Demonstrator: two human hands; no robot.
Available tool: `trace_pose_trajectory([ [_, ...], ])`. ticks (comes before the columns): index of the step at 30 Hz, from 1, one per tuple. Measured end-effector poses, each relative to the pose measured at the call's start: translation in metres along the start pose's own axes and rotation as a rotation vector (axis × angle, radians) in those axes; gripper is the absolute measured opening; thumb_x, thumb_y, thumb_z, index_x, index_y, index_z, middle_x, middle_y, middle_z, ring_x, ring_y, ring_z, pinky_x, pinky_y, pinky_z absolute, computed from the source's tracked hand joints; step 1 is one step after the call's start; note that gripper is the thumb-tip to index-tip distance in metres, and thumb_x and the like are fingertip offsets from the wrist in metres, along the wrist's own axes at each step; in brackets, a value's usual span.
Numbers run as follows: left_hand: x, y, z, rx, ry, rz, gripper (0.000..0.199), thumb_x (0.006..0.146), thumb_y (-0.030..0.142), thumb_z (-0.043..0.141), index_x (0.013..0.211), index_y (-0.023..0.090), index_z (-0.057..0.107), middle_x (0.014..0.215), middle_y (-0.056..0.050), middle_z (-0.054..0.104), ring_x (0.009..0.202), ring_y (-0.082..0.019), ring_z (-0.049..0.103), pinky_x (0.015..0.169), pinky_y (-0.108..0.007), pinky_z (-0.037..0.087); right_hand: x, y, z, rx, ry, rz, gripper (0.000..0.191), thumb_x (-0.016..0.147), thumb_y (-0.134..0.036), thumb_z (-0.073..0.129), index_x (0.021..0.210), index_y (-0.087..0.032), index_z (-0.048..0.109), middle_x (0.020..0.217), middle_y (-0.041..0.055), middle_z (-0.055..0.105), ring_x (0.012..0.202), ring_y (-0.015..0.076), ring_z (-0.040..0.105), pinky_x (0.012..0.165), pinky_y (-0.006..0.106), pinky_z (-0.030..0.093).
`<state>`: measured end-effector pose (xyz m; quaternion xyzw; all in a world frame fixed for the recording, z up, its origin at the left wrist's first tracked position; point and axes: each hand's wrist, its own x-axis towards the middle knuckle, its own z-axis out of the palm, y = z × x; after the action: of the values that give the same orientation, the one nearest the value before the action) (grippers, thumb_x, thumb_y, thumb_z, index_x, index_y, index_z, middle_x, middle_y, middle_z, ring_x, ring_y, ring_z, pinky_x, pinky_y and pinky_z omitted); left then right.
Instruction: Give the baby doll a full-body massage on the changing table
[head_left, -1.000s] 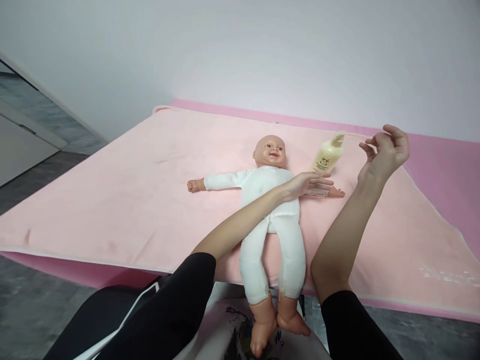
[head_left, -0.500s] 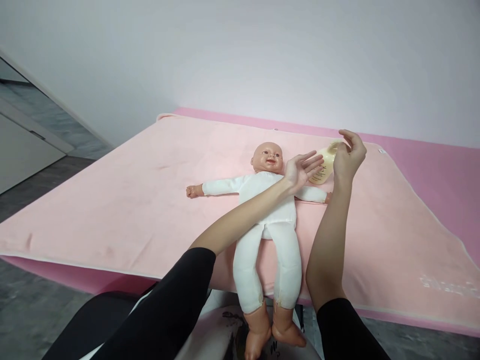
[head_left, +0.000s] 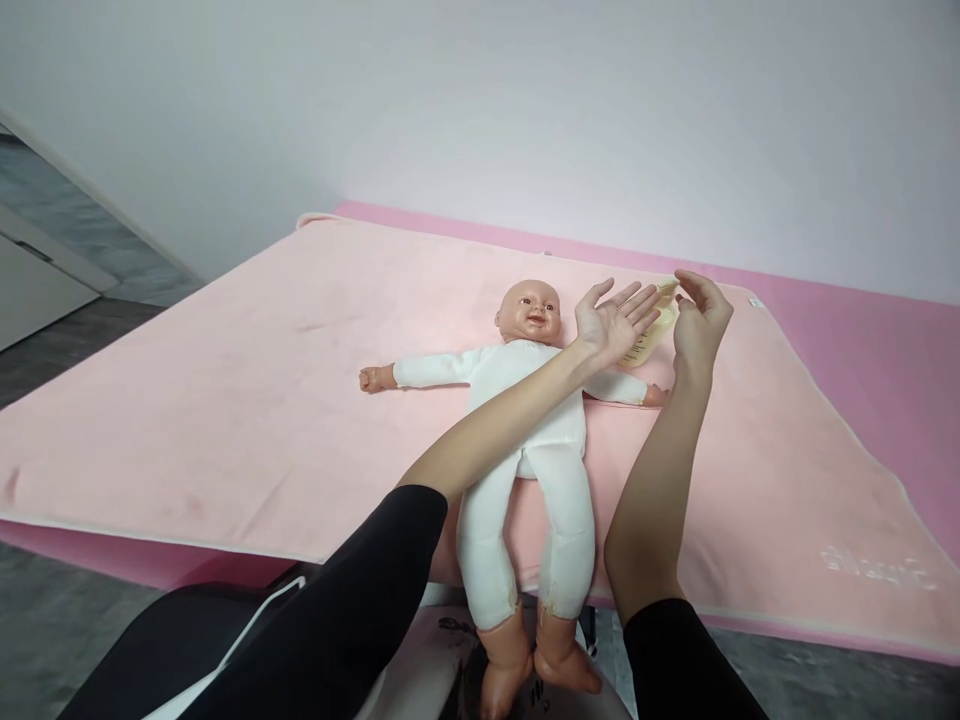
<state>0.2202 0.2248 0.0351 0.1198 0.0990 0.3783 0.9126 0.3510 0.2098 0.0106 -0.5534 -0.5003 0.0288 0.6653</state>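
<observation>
The yellow pump bottle (head_left: pixel 643 347) is beyond the left hand (head_left: pixel 609 322) and a little to its right, between it and the right hand (head_left: pixel 699 325). Both hands are near it, the left overlapping its body in view and the right beside its upper end. The bottle's long axis slants up and rightward in view; whether it stands or leans is unclear.

The left hand is open, palm up, fingers slightly spread, with nothing seen in its grasp. The right hand is partly open, its fingers loosely curved and its palm turned toward the left; it has no visible hold, and whether it touches the bottle's pump cannot be told.

The baby doll (head_left: pixel 517 365) lies face up on the pink blanket (head_left: pixel 225 380), its head (head_left: pixel 529 312) pointing away from the person and its feet past the near edge. The left forearm (head_left: pixel 487 430) crosses above its torso. One outstretched doll arm (head_left: pixel 616 388) lies on the near side of the bottle, between the forearms. The fingers of the left hand partly hide the bottle. A white wall (head_left: pixel 525 120) rises behind the blanket.
</observation>
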Motion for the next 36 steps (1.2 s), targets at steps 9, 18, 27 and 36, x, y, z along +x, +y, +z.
trace_pose_trajectory([
  [9,-0.001,-0.001,-0.006,0.11,-0.062,0.001,0.037,0.082,0.037,0.038,0.103,0.012,0.056,0.124,-0.012,0.055,0.123,-0.021,0.048,0.096,-0.036,0.045,-0.003,0.008,-0.008,-0.195,-0.053,-0.032,0.044,0.071,-0.011,0.037,0.106,-0.021,0.062,0.121,0.0049,0.059,0.119,0.019,0.05,0.107,0.048,0.034],
  [18,-0.006,-0.004,-0.003,0.133,-0.018,-0.008,0.031,0.082,0.033,0.039,0.099,0.014,0.057,0.122,-0.011,0.056,0.122,-0.019,0.049,0.097,-0.034,0.044,-0.006,-0.004,-0.006,-0.241,-0.082,-0.011,0.048,0.072,-0.01,0.036,0.112,-0.021,0.06,0.129,0.006,0.054,0.124,0.0191,0.046,0.109,0.046,0.03],
  [27,-0.005,-0.004,0.003,0.16,0.028,-0.044,0.034,0.082,0.032,0.041,0.106,0.015,0.057,0.123,-0.011,0.056,0.118,-0.019,0.052,0.095,-0.035,0.047,-0.008,0.001,-0.002,-0.32,-0.086,-0.097,0.042,0.078,-0.015,0.036,0.113,-0.023,0.059,0.126,0.0045,0.056,0.125,0.02,0.045,0.107,0.046,0.033],
  [36,-0.086,0.038,-0.035,0.95,-0.168,0.211,0.027,0.078,0.031,0.054,0.1,0.019,0.065,0.111,-0.006,0.066,0.116,-0.017,0.054,0.106,-0.034,0.035,-0.01,-0.005,0.003,-0.349,-0.086,-0.084,0.04,0.078,-0.013,0.04,0.113,-0.021,0.057,0.121,0.0062,0.057,0.122,0.0238,0.045,0.108,0.052,0.028],
])
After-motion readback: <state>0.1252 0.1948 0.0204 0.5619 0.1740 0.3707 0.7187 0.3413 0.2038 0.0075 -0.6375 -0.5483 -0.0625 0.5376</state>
